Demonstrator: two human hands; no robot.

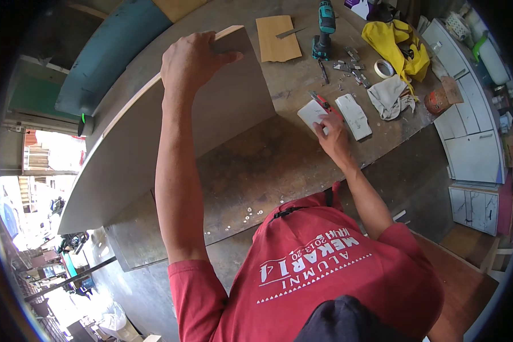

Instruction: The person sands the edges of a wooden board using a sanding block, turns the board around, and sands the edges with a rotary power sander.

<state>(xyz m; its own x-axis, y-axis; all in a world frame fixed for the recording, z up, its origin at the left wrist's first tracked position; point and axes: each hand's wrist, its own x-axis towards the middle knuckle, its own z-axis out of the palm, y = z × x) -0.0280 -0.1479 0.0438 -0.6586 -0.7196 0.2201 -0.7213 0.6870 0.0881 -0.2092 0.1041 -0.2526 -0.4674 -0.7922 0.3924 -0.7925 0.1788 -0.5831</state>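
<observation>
My left hand [191,60] grips the top edge of a large grey board [233,85] with a pale wooden rim, keeping it upright on the worktable. Over on the right, the curled fingers of my right hand [334,137] meet the near end of a white block [311,115]. A red utility knife [320,101] lies at an angle right by these fingers. Whether they grip the block or the knife is hidden. Beside them rests a second white block [354,116].
On the worktable [239,165] are a teal cordless drill [325,28], metal hinges [353,68], a tape roll [383,69], a white rag [389,97], a yellow cloth [399,45] and a brown wood piece [278,40]. White cabinets [473,154] stand at the right.
</observation>
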